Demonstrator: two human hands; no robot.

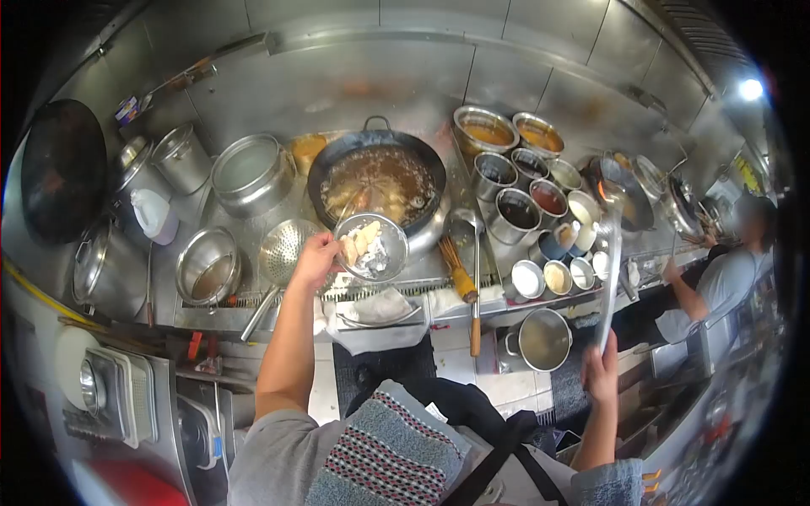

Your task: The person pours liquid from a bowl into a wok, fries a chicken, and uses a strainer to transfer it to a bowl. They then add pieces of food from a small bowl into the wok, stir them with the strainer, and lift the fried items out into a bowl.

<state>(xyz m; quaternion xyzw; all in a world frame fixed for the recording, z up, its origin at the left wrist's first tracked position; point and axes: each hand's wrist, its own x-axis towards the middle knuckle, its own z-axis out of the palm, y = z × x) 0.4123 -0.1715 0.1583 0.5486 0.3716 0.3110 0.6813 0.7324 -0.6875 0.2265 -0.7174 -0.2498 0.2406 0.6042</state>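
Observation:
My left hand (316, 260) grips the rim of a metal bowl (395, 253) tilted at the near edge of a black wok (319, 181). Pale food pieces (361, 243) and some white powder lie in the bowl. Bubbling brown oil (380, 181) with pieces in it fills the wok. Out to the right, my right hand (601, 371) is wrapped round a long metal-handled tool (611, 278), held pointing away from me. Its far end is blurred, so I cannot tell its kind. A perforated skimmer (288, 250) lies left of the bowl.
Behind the tool stand several sauce pots (516, 215). A wok brush (456, 270) and a wooden-handled ladle (477, 287) lie right of the wok. Large pots (251, 177) stand on the left. At far right, a person (717, 282) works by another wok (629, 198).

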